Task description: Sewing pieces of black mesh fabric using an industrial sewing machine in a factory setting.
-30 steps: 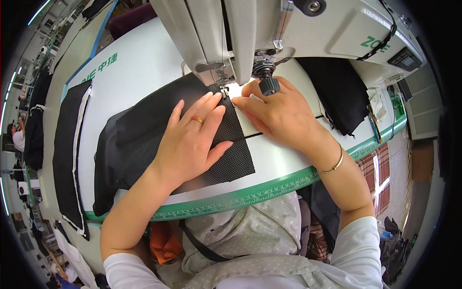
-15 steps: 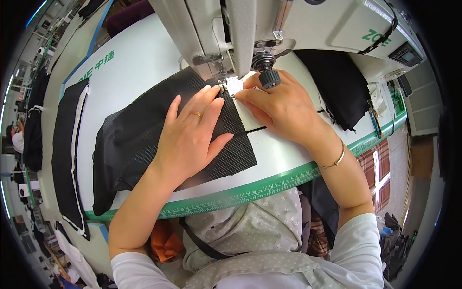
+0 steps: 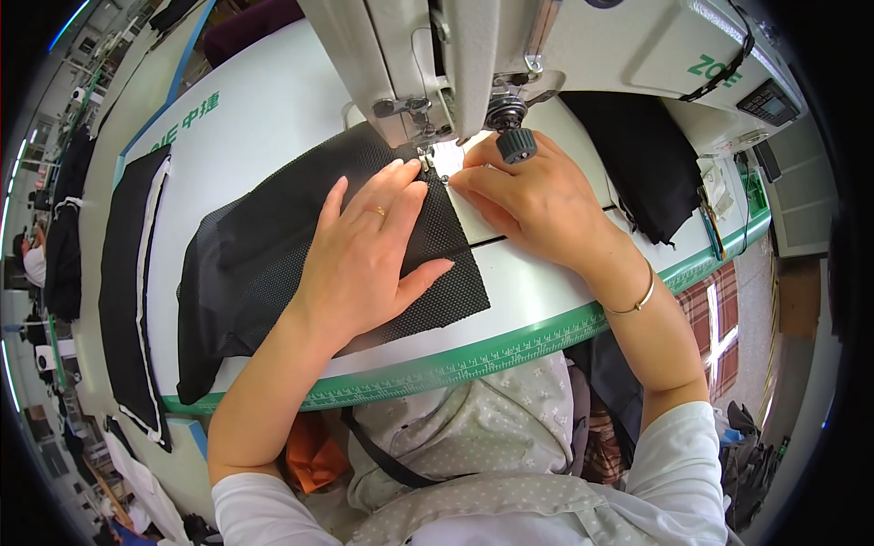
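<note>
1. Little has moved since the earlier frame: the whole view shifts slightly, and the left thumb reaches a bit farther right. The black mesh cloth and the right hand keep about the same places beside the sewing machine.
2. The cloth lies on the white tabletop, mostly left of the sewing foot, its far right edge reaching it. Its near left part hangs toward the green ruler edge.
3. The left hand rests on the cloth, middle fingers nearly together, thumb and little finger spread wide, pinching nothing visible.
4. The right hand's thumb and forefinger come together at the cloth's right edge, near the foot; I cannot tell whether they pinch cloth or something smaller.
5. The cloth looks light, thin and soft, likely to wrinkle or slide on the smooth tabletop. Its open weave could snag or stretch if pulled hard.
6. A flat, spread hand suits its broad middle; a light pinch suits the right edge or the near right corner, keeping fingers clear of the needle area.
</note>
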The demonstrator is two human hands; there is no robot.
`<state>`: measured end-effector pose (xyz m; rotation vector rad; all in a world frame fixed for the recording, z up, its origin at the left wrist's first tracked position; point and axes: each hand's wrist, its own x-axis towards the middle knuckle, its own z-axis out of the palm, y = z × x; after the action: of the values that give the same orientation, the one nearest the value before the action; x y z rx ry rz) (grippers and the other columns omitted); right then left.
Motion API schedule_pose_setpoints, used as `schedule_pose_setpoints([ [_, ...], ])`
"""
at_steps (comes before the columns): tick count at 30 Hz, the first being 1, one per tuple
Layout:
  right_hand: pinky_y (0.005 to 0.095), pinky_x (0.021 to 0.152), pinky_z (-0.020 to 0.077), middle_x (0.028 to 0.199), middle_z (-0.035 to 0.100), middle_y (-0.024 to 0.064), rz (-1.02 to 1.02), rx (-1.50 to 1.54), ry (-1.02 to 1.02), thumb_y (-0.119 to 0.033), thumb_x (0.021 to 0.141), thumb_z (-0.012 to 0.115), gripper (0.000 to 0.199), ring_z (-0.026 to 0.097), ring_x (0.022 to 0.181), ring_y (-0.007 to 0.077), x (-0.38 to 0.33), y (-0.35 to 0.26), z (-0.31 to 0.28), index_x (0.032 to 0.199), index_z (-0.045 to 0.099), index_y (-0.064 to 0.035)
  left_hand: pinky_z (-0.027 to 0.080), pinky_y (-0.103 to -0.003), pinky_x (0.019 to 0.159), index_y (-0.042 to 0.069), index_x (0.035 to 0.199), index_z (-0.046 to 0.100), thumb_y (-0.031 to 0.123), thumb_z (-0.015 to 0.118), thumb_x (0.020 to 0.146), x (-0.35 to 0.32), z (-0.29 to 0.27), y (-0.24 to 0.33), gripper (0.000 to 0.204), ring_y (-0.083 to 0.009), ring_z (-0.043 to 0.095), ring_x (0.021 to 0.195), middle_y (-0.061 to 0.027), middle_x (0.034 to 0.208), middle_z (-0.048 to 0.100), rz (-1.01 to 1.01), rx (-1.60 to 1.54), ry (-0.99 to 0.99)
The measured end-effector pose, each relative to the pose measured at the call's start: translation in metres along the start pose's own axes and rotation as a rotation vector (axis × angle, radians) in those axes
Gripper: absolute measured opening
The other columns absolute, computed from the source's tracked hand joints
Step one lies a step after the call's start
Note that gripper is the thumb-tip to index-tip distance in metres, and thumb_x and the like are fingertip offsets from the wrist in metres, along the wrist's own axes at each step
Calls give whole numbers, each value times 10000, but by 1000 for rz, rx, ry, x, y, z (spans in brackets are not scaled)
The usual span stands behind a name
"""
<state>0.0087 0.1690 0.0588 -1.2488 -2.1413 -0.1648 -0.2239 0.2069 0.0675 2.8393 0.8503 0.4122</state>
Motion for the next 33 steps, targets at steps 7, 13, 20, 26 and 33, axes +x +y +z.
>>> schedule_pose_setpoints([
  [7, 354, 778, 504, 889, 631, 29, -12, 8, -38, -81, 748, 750, 151, 615, 897, 227, 4, 0, -7, 897, 722, -83, 326, -581, 1136, 58, 1385, 440, 347, 798, 793, 2, -6, 1, 749, -325, 443, 1407, -133, 1518, 464, 2, -16, 3],
  [13, 394, 795, 526, 939, 719, 65, -16, 23, -33, -67, 743, 788, 235, 678, 872, 276, 0, -5, -10, 970, 730, -84, 325, -588, 1135, 48, 1376, 431, 349, 772, 834, -5, -1, 6, 707, -327, 434, 1410, -135, 1521, 450, -6, -27, 33],
  [20, 365, 754, 533, 1033, 672, 57, -136, 172, -118, -159, 782, 788, 348, 666, 875, 242, -6, -38, -20, 1114, 709, -94, 294, -557, 1169, 79, 1382, 561, 262, 633, 969, -30, -35, -33, 458, -334, 411, 1437, -147, 1485, 515, -375, 140, 85],
  [26, 317, 683, 531, 942, 573, 39, -218, 100, -287, -130, 742, 674, 294, 619, 814, 217, -19, -71, -30, 1024, 658, -48, 482, -441, 1024, 89, 1427, 544, 234, 713, 909, -102, -75, -28, 564, -374, 485, 1334, -211, 1471, 508, -433, 201, -97],
  [33, 385, 723, 535, 992, 623, 67, 92, -304, -177, -85, 751, 619, 177, 635, 884, 270, -20, -2, -82, 927, 640, -75, 557, -389, 912, 61, 1330, 603, 276, 677, 949, -112, -83, 64, 444, -302, 659, 1110, -127, 1283, 644, -125, -421, -338],
])
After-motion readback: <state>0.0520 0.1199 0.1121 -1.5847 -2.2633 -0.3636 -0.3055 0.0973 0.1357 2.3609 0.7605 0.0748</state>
